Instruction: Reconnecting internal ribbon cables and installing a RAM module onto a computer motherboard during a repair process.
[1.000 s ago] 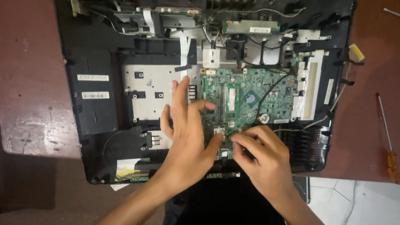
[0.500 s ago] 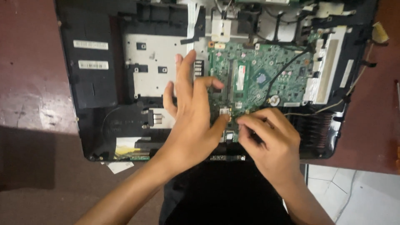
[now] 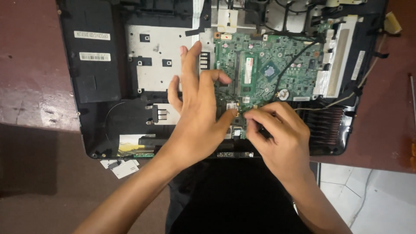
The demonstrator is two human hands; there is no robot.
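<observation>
On the reddish-brown table we are leaning over one opened laptop chassis, a matte black plastic shell lying face down with its cover off. Inside it we are seeing one green circuit board, flat and rectangular, crowded with tiny components, one long memory module and one round silver coin cell. Just beside the board, on its left, one dull grey metal plate is showing punched square holes. One thin black cable is curving across the board. Two white labels are sitting on the smooth black panel at the left, and a few white paper scraps are lying at the chassis edge.

Our left hand is resting on the board's left edge, fingers spread and loosely open, thumb tip pressing against the small silver wireless card at the board's lower edge; it is closing on nothing. Our right hand is curling just beside that card, fingertips pinched together at the card's right end; whether they are gripping anything we cannot tell, since the knuckles are hiding it.
</observation>
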